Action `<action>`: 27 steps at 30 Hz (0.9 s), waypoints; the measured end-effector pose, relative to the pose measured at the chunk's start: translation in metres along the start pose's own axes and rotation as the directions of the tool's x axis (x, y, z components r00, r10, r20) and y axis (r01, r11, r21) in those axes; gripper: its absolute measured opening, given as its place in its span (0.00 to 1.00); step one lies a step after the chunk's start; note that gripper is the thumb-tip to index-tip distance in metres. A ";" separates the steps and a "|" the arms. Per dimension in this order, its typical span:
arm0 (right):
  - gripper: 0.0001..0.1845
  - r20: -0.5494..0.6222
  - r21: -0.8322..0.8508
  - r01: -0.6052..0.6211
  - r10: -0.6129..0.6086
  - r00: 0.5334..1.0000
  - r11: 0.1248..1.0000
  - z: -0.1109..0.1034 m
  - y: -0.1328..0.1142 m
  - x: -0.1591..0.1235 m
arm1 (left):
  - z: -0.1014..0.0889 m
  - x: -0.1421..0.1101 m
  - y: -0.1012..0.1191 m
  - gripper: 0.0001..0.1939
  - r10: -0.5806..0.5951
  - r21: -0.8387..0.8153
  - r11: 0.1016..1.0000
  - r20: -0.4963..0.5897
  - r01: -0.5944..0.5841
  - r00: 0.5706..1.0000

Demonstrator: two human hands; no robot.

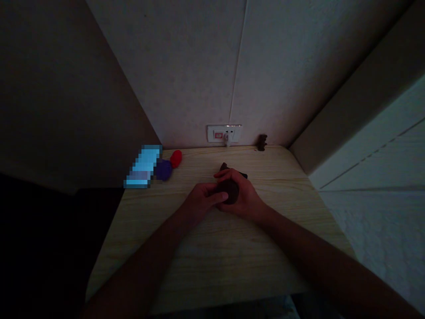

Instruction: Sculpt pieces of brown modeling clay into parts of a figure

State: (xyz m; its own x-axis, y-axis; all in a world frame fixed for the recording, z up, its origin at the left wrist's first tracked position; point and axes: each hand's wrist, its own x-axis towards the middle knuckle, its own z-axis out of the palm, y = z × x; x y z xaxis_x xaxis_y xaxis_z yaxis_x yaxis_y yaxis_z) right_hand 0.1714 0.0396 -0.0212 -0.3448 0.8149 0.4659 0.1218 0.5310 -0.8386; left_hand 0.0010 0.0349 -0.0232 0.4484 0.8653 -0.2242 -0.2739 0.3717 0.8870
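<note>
Both hands hold a dark brown round lump (pixel 231 189) that looks like modelling clay, low over the wooden table. My left hand (pixel 203 198) grips it from the left, with the thumb pressed on its face. Curled around its far and right sides is my right hand (pixel 247 195). Just behind the fingers lies a dark, long piece (pixel 243 174) with a brown end, partly hidden by the right hand. Dim light makes fine detail hard to see.
A blue-purple lump (pixel 164 170) and a red lump (pixel 176 158) sit at the table's (pixel 232 261) back left, beside a blurred bright screen (pixel 143 167). A small dark brown shape (pixel 262 142) stands against the wall, right of a socket (pixel 219 134) with a plug.
</note>
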 end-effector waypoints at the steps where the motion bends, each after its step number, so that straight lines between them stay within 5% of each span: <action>1: 0.30 0.024 -0.015 0.002 -0.002 1.000 1.000 -0.001 -0.001 0.001 | 0.001 0.000 0.001 0.14 -0.002 -0.003 1.000 -0.014 0.002 1.000; 5: 0.37 0.096 -0.020 0.031 -0.029 0.995 0.999 -0.004 -0.005 0.003 | 0.002 0.000 0.003 0.12 0.030 0.008 1.000 -0.064 -0.029 0.998; 15: 0.25 0.064 -0.012 0.094 -0.093 0.994 0.996 -0.004 -0.002 0.005 | -0.005 0.003 -0.004 0.13 0.053 0.208 0.977 -0.027 -0.046 0.998; 27: 0.24 0.048 0.003 -0.066 0.066 0.997 0.998 -0.004 -0.004 0.003 | -0.003 0.003 -0.005 0.12 0.057 0.132 0.990 -0.082 -0.046 0.995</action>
State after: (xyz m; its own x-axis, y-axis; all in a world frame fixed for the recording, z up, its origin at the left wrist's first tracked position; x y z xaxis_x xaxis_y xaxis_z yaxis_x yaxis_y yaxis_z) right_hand 0.1740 0.0407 -0.0156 -0.3802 0.8361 0.3954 0.1416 0.4751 -0.8684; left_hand 0.0013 0.0364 -0.0289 0.3609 0.9098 -0.2052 -0.1798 0.2838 0.9419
